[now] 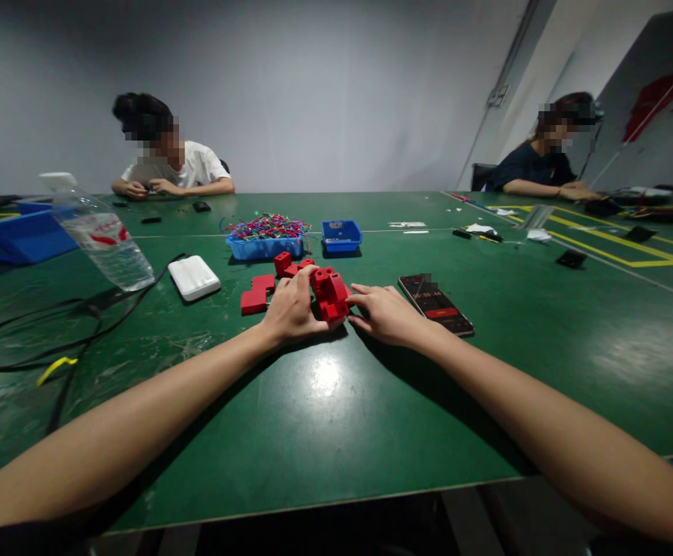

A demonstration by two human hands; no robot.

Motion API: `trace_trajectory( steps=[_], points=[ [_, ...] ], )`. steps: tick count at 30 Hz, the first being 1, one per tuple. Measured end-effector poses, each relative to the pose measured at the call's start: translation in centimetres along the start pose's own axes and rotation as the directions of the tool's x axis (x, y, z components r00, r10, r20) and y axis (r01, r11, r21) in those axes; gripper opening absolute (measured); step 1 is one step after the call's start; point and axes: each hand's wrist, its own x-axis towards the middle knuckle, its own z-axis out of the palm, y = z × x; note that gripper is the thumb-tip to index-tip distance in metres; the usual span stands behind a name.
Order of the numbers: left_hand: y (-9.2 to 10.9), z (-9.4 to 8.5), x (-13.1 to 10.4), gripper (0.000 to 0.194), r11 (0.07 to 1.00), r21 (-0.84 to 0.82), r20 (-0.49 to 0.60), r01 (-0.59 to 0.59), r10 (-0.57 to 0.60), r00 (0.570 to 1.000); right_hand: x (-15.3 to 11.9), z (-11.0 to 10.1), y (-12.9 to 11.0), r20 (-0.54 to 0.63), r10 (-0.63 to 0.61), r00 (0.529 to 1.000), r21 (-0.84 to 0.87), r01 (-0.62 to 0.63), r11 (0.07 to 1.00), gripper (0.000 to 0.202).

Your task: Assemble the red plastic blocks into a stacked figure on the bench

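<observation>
A red blocky part [330,295] with recesses stands on the green table in front of me. My left hand [295,309] grips its left side, thumb low and fingers at the top. From the right, my right hand [386,313] touches the same part with its fingertips, the fingers bent and close together. More red blocks [258,295] lie just left of my left hand, and another red piece [284,264] sits behind it. Whether my right fingers hold something small is hidden.
Behind are a blue tray of coloured wires [267,245] and a small blue bin [341,236]. A phone [436,305] lies right; a white box [194,278], tilted bottle [105,239] and black cable [90,340] are left. Two people sit across.
</observation>
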Motion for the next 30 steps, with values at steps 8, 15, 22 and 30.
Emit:
trace_trajectory(
  steps=[8,15,22,30],
  points=[
    [0.0,-0.2,0.2,0.093,0.98,-0.097,0.046,0.173,-0.169,0.985,0.0,-0.3,0.0,-0.043,0.061,0.997,-0.06,-0.064,0.996,0.023],
    [-0.3,-0.2,0.2,0.091,0.951,-0.308,0.088,-0.012,0.041,0.995,0.4,1.1,0.0,-0.12,0.171,0.978,-0.015,-0.174,0.985,0.025],
    [-0.4,-0.1,0.3,0.089,0.947,-0.321,0.106,-0.013,0.05,0.993,0.8,2.2,0.6,-0.188,0.248,0.95,0.153,-0.221,0.963,0.025],
    [-0.4,0.0,0.3,0.089,0.963,-0.266,0.118,0.033,-0.001,0.993,2.0,3.7,1.6,-0.189,0.563,0.805,0.818,-0.187,0.543,0.026]
  ],
)
